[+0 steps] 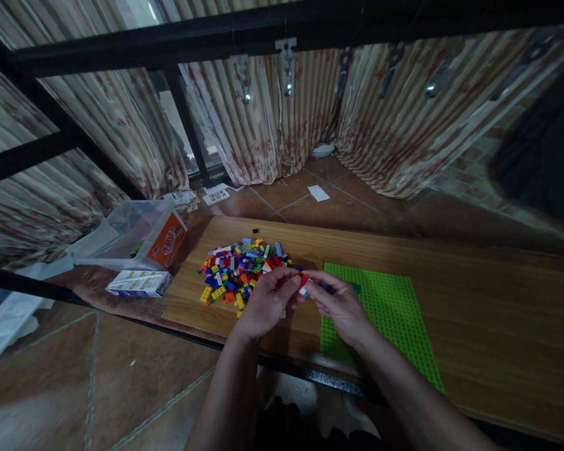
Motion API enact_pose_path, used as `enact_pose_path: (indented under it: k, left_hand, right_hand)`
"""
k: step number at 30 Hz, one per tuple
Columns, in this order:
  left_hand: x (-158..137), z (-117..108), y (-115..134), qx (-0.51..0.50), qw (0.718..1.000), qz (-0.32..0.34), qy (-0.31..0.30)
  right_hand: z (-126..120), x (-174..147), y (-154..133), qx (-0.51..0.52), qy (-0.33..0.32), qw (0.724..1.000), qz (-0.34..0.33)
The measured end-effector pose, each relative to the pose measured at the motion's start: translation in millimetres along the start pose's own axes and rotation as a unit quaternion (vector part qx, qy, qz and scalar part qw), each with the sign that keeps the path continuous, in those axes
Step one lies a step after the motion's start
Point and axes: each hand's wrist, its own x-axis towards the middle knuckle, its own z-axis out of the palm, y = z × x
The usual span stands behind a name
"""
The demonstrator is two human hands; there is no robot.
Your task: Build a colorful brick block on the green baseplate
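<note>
My left hand (272,300) and my right hand (338,304) meet above the wooden bench, fingers pinched together. Between their fingertips show red and white toy building bricks (303,283); whether these are joined is too small to tell. A heap of loose, many-coloured bricks (237,272) lies just beyond and left of my left hand. Under and beside my right hand is a flat green studded baseplate (395,307). A small dark green piece (356,288) shows at its near-left part, partly hidden by that hand.
On the bench (489,313) a small black brick (256,231) lies apart from the heap. At the left stand a clear plastic bin (126,228) with an orange label and a white-and-blue box (140,283). Paper (318,193) lies on the tiled floor before curtains (263,125).
</note>
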Motion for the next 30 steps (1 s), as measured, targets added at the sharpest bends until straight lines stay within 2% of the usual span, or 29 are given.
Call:
enact_pose_path:
  k: [3,7,11,14,17,20,23,26,28,30]
  left_hand:
    - [2,13,-3,-0.085,0.995,0.003,0.045]
    - [1,25,-5,-0.115,0.991,0.025,0.061]
    - [0,30,-3,-0.098,0.991,0.079,0.043]
    - [0,32,-1,-0.065,0.989,0.125,0.055]
    - [0,34,-1,-0.049,0.988,0.130,0.061]
    - [1,34,-3,-0.046,0.990,0.117,0.058]
    - [3,29,-8,0.000,0.991,0.111,0.072]
    - [4,20,-12,0.145,0.968,0.158,0.132]
    - [4,15,-13,0.258,0.931,0.194,0.171]
    - [3,11,-14,0.332,0.901,0.211,0.182]
  right_hand:
    - [2,1,0,0.013,0.059,0.998,-0.020]
    - [-1,1,-2,0.049,0.093,0.994,-0.043]
    - [-8,1,-4,0.097,0.065,0.992,-0.038]
    - [-10,0,-5,0.116,0.033,0.992,-0.038]
    - [-10,0,-6,0.134,0.017,0.990,-0.034]
    - [-9,0,-5,0.129,0.028,0.991,-0.028]
    - [-10,3,0,0.055,0.056,0.996,-0.031]
    - [-11,6,9,-0.116,0.062,0.987,-0.088]
    - [-11,6,16,-0.250,0.042,0.957,-0.143]
    - [-10,4,22,-0.350,0.014,0.918,-0.186]
